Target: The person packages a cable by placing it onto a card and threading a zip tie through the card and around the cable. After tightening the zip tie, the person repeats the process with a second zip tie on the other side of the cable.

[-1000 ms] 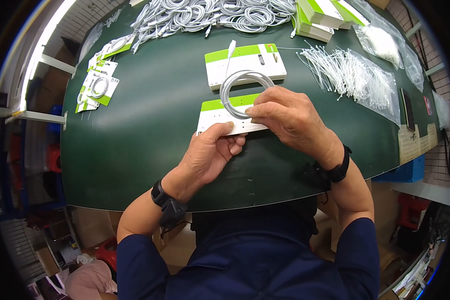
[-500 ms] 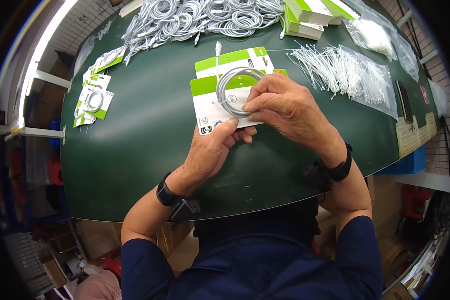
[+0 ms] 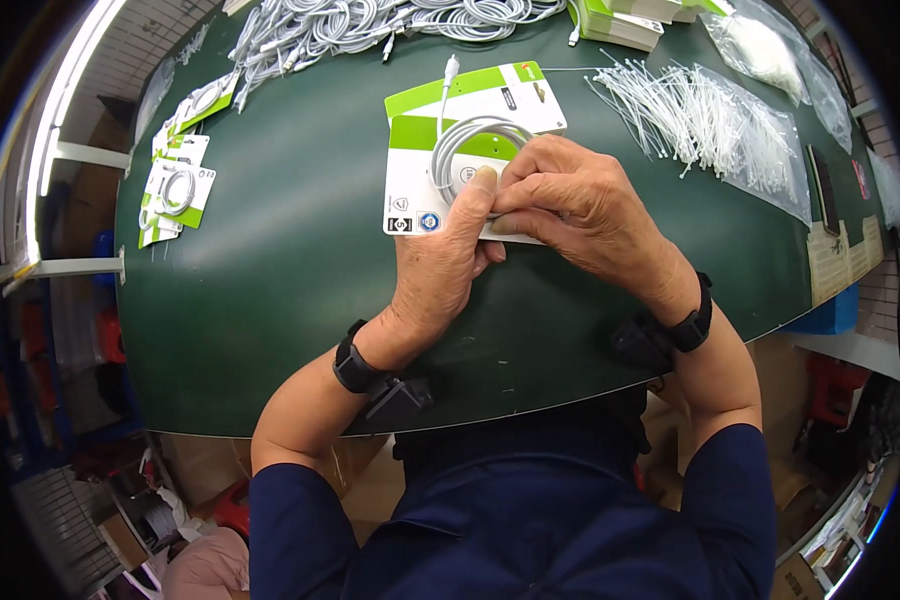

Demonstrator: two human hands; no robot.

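Observation:
A white-and-green cardboard packaging card (image 3: 402,170) is held up over the table, with a coiled grey cable (image 3: 447,143) lying against its face. One white connector (image 3: 451,70) of the cable points away past the card's far edge. My left hand (image 3: 435,265) grips the card from its near edge, fingers behind it and thumb pressing on the coil. With thumb and forefinger pinched, my right hand (image 3: 595,215) is at the coil's right side. Whether those fingertips hold the cable or a thin tie is hidden.
Loose coiled cables (image 3: 340,30) pile up at the back. White cable ties (image 3: 670,115) spill from a clear bag at the right, near stacked cards (image 3: 620,28) and a dark phone (image 3: 823,190). Carded cables (image 3: 177,190) lie at the left on the green table (image 3: 270,280).
My left thumb has moved up from the card's near edge onto the coil. My right hand stays pinched at the coil's right side. The whole view has shifted slightly.

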